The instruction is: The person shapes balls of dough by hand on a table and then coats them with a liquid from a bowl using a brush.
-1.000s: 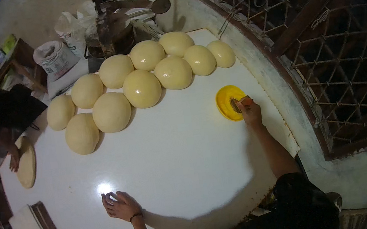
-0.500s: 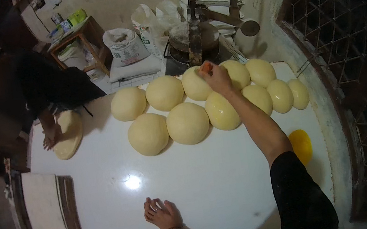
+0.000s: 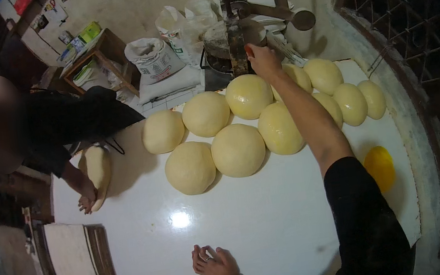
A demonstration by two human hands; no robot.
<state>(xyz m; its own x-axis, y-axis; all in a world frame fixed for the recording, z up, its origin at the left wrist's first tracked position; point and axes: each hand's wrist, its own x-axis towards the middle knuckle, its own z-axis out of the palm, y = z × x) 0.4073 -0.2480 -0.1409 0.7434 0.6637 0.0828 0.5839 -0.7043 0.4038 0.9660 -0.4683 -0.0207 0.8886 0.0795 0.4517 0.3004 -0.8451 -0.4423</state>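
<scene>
My right hand (image 3: pixel 264 61) is closed around a small orange-red thing (image 3: pixel 249 50), whose kind is mostly hidden by the fingers. It is above the far table edge, just past a glossy dough ball (image 3: pixel 249 96). Beneath my right forearm lie more shiny dough balls, such as the one in the front row (image 3: pixel 280 129). Farther left, a dough ball (image 3: pixel 191 167) and its neighbours look matte. Near the front, my left hand (image 3: pixel 215 264) rests on the white table (image 3: pixel 273 213), fingers loosely bent and apart, holding nothing.
A bright yellow oval (image 3: pixel 379 169), seemingly a dish of yellow liquid, lies right of my sleeve. At left, another person's hand (image 3: pixel 88 197) presses a flattened dough piece (image 3: pixel 98 171). A rusty metal machine (image 3: pixel 236 42) stands behind the table; a white sack (image 3: pixel 153 60) sits beside it.
My right hand has moved off the back-row dough ball, away toward the machine; that ball now shows its shiny top. The other person's hand has shifted nearer on their dough. The view has turned slightly.
</scene>
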